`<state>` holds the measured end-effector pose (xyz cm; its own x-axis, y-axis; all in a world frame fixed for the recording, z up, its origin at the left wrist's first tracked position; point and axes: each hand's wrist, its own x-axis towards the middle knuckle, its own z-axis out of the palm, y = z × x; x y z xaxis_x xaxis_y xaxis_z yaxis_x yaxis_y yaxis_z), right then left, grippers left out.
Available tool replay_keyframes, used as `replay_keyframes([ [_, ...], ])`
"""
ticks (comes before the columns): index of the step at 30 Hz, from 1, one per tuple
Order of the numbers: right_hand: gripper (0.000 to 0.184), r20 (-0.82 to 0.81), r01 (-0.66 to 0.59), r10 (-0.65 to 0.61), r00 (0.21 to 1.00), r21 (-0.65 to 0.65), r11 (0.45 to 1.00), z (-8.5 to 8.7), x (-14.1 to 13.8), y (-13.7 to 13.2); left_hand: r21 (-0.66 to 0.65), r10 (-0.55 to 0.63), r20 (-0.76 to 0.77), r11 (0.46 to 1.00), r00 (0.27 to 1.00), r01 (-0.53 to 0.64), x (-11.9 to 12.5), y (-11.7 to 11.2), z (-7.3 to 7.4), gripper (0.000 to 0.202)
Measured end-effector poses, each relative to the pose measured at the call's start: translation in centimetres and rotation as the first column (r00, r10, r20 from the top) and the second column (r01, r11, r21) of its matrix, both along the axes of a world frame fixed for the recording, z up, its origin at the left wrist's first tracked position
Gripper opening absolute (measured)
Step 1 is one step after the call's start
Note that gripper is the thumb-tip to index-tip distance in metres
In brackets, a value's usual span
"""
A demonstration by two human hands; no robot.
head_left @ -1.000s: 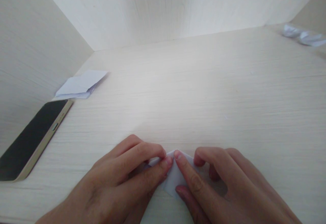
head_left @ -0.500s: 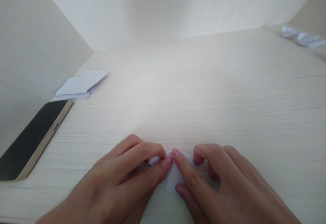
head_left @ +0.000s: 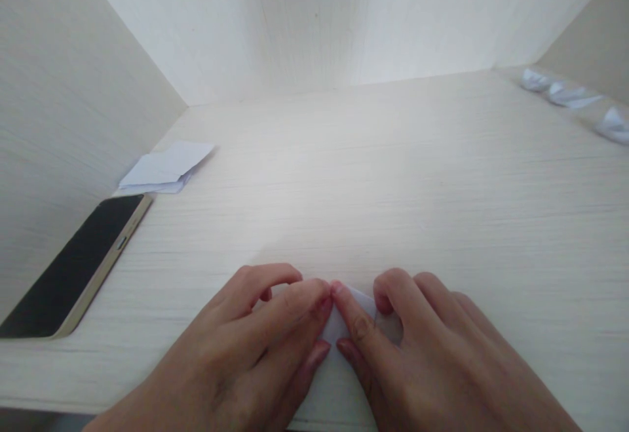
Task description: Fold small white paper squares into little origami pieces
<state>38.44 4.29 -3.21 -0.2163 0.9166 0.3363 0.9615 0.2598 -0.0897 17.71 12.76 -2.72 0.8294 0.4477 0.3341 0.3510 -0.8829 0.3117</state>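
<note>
A small folded piece of white paper (head_left: 336,325) lies on the pale wood-grain surface near its front edge, mostly covered by my fingers. My left hand (head_left: 250,347) has its fingers closed over the paper's left side, with the fingertips at the top corner. From the other side, the index finger of my right hand (head_left: 422,343) presses on that same corner, its remaining fingers curled. The two index fingertips touch or nearly touch. Part of the paper's slanting right edge shows between the right fingers.
A phone (head_left: 73,265) with a dark screen lies at the left. Behind it sits a small stack of white paper sheets (head_left: 164,166) by the side wall. Several folded white paper pieces (head_left: 565,94) line the right wall. A back wall (head_left: 314,25) closes off the far side.
My left index finger has come down to the paper's top corner, and the left thumb has shifted lower. The view has tilted slightly, showing more of the folded pieces at the right.
</note>
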Motion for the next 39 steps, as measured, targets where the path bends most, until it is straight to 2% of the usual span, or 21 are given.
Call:
replay_keyframes([
  [4,0.021,0.038,0.021,-0.021,0.999,-0.016,1.0,0.3,-0.4,-0.2,0.075,-0.063,-0.056,0.995,0.996,0.067,0.5,0.0,1.2,0.029],
  [8,0.023,0.056,0.053,-0.049,0.997,-0.07,0.996,1.0,-0.8,0.0,0.059,-0.04,-0.133,0.997,0.99,0.049,0.1,-0.3,1.8,0.035],
  [13,0.032,0.138,0.095,-0.073,0.988,-0.161,0.982,2.4,-1.1,0.1,0.108,-0.028,-0.152,0.993,0.988,0.045,-1.8,-1.4,1.5,0.042],
  [18,0.037,0.185,0.16,-0.105,0.977,-0.318,0.935,3.2,-1.7,-0.2,0.133,-0.031,-0.166,0.99,0.986,0.053,-3.9,-1.6,1.0,0.042],
  [22,0.04,0.211,0.183,-0.119,0.97,-0.319,0.93,3.7,-2.0,-0.7,0.121,-0.081,-0.138,0.988,0.987,0.098,-3.8,-0.8,0.9,0.039],
  [24,0.041,0.216,0.186,-0.122,0.969,-0.308,0.933,3.7,-2.1,-0.8,0.129,-0.066,-0.143,0.988,0.987,0.085,-3.0,-0.7,0.9,0.044],
  [29,0.042,0.129,0.208,-0.176,0.976,-0.307,0.929,3.8,-2.3,-1.0,0.176,-0.021,-0.147,0.983,0.989,0.047,-1.7,-1.3,0.2,0.045],
  [35,0.041,-0.007,0.275,-0.287,0.958,-0.27,0.923,3.4,-2.1,-1.3,0.199,0.004,-0.088,0.98,0.996,0.013,-1.9,-2.0,-0.5,0.047],
  [39,0.039,-0.146,0.269,-0.321,0.936,-0.293,0.917,3.0,-1.4,-0.6,0.185,-0.015,-0.083,0.982,0.996,0.03,-2.0,-1.9,-0.5,0.044],
])
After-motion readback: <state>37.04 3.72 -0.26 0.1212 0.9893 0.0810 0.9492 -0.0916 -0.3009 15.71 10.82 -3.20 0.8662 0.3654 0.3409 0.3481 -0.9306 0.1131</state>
